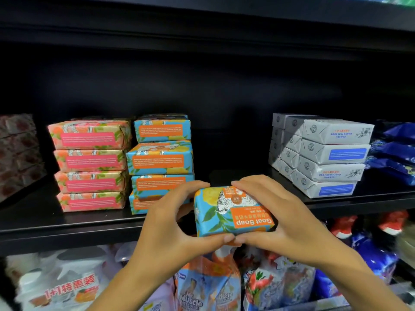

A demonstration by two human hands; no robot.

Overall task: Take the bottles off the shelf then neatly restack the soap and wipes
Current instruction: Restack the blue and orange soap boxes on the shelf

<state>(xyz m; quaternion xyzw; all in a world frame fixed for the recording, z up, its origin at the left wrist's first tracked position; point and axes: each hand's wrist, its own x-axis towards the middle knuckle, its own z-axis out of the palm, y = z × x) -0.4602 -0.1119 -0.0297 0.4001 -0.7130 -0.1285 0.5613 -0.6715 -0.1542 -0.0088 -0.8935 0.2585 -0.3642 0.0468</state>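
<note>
From the head camera, both hands are up at the middle shelf (pixel 67 223). The left hand (pixel 170 223) and the right hand (pixel 280 218) share one blue-and-orange soap bar (pixel 229 212). Fingers curl over its far edge, the thumbs meet along the near edge, and there's a firm two-handed grip with nothing else in either hand. The bar sits at the front lip of the shelf, tilted, with its "Goat Soap" label upside down to us.

Now the progress. I can't spot a single bottle on this shelf, so that first step looks finished here. Spray bottles (pixel 208 286) do stand on the shelf below.

The pink soap stack (pixel 89 164) is four high and tidy. Just beside it, the blue-and-orange stack (pixel 160 162) is also four high but a little staggered, its lowest bar partly hidden behind the left hand. Over to the right, well apart, the white soap stack (pixel 323 158) steps back neatly in rows. Past that lie dark blue packs (pixel 397 151), likely the wipes, and they're bunched and loose. At far left there are dark red packs (pixel 18 151), too blurred to read.

So I'd call it midway. This bar needs a home, probably in the open gap between the blue and white stacks. The blue stack wants squaring up, and the packs on the right look untouched.
</note>
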